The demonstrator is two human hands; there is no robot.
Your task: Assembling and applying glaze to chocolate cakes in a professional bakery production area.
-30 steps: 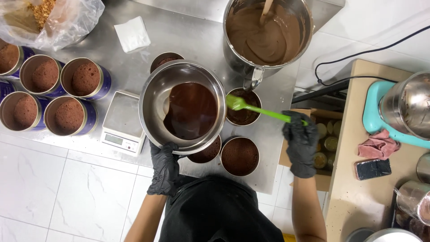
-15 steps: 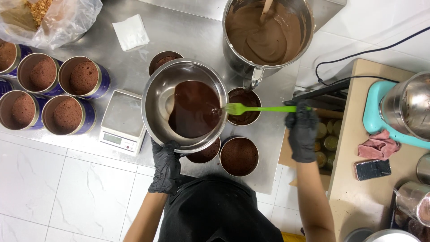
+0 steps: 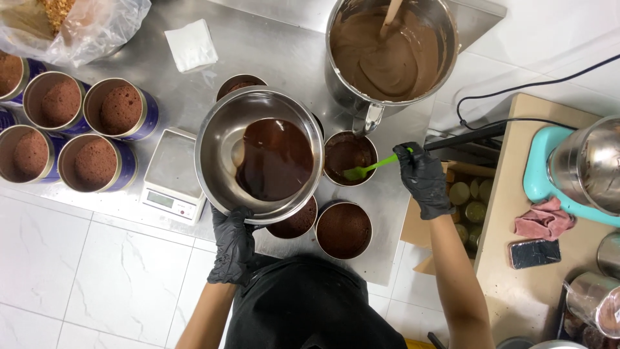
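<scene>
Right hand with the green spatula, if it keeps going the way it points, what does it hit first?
The right hand points its green spatula leftward into the small tin; beyond that, probably the steel bowl, though height is unclear.

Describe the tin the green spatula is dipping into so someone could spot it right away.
Find the big steel mixing bowl of dark chocolate held over the steel table. The tin sits just right of it, below the large pot of light brown batter. Unlike its cake-filled neighbours, it holds glossy dark chocolate and the green spatula.

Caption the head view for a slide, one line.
Left hand tilts a steel bowl of dark chocolate sauce while the right hand dips a green spatula into a small tin.
</scene>
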